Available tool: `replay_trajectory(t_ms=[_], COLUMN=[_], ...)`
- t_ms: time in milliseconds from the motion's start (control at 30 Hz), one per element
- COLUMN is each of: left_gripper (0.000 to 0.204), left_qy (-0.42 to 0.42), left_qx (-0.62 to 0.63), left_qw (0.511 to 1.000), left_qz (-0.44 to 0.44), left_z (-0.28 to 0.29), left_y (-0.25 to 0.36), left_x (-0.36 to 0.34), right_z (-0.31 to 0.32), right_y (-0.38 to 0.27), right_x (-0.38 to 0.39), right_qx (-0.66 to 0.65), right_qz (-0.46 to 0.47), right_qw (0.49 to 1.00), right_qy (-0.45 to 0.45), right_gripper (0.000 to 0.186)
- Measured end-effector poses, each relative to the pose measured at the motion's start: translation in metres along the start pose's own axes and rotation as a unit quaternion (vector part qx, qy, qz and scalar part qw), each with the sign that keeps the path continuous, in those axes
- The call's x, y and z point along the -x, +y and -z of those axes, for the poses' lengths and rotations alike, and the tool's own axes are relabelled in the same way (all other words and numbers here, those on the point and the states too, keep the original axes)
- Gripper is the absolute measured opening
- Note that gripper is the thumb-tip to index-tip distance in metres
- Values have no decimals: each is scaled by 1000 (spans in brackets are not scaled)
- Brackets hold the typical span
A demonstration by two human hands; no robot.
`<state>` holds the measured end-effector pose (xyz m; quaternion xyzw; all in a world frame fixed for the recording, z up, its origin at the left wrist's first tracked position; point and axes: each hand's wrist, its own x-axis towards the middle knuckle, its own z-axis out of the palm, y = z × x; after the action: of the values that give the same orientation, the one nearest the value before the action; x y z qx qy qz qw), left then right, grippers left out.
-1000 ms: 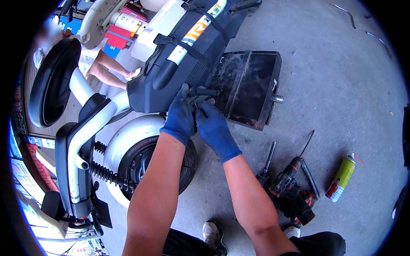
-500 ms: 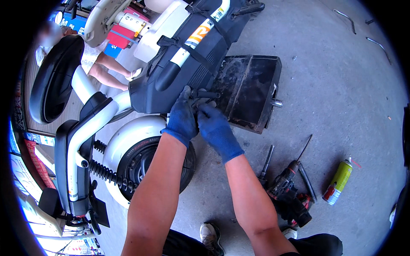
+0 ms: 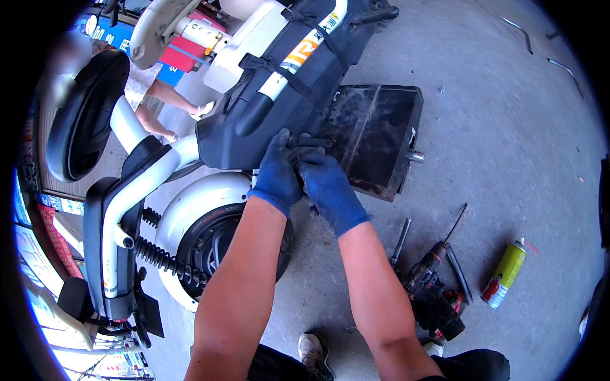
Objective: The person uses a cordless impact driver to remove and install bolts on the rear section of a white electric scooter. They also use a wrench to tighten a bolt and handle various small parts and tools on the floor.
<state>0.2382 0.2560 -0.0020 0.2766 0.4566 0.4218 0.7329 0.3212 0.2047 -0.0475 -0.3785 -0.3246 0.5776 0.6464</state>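
Both my hands wear blue knit gloves, at the underside of a white and dark grey two-wheeled scooter lying tipped over. My left hand is closed on a short black bar-like part at the body's edge, just above the white-fendered wheel. My right hand is beside it, fingers curled against the same spot around something small that I cannot make out. A dark metal box lies on the ground just right of my hands.
Power drills, metal bars and a green spray can lie at lower right. Bent metal tubes lie at upper right. Another person's legs show behind the scooter, near a second white vehicle.
Both my hands have shifted slightly right, and my right fingers now lie higher over the black part. The other person's legs have shifted slightly.
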Motion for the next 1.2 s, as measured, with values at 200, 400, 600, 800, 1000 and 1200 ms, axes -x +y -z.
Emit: replay_trajectory(t_ms=[200, 400, 600, 800, 1000, 1200], left_gripper=[43, 37, 47, 39, 40, 40], left_qy=[49, 44, 47, 40, -27, 14], left_qx=[-51, -57, -128, -155, -40, 62], left_qw=[997, 997, 991, 986, 998, 998], left_qz=[-12, -5, -19, -49, -43, -15], left_z=[4, 4, 0, -1, 10, -10], left_y=[2, 1, 0, -1, 3, -4], left_x=[-6, -1, 0, 1, -6, -2], right_z=[-24, -26, -31, -32, -28, -19], right_y=[21, 19, 28, 30, 6, 8], right_x=[0, 11, 10, 11, 9, 18], right_qx=[72, 116, 117, 107, 96, 52], right_qz=[84, 27, 86, 113, 163, 127], right_qw=[984, 988, 981, 977, 959, 949], right_qy=[141, 102, 130, 148, 210, 283], right_gripper=[21, 20, 20, 21, 20, 15])
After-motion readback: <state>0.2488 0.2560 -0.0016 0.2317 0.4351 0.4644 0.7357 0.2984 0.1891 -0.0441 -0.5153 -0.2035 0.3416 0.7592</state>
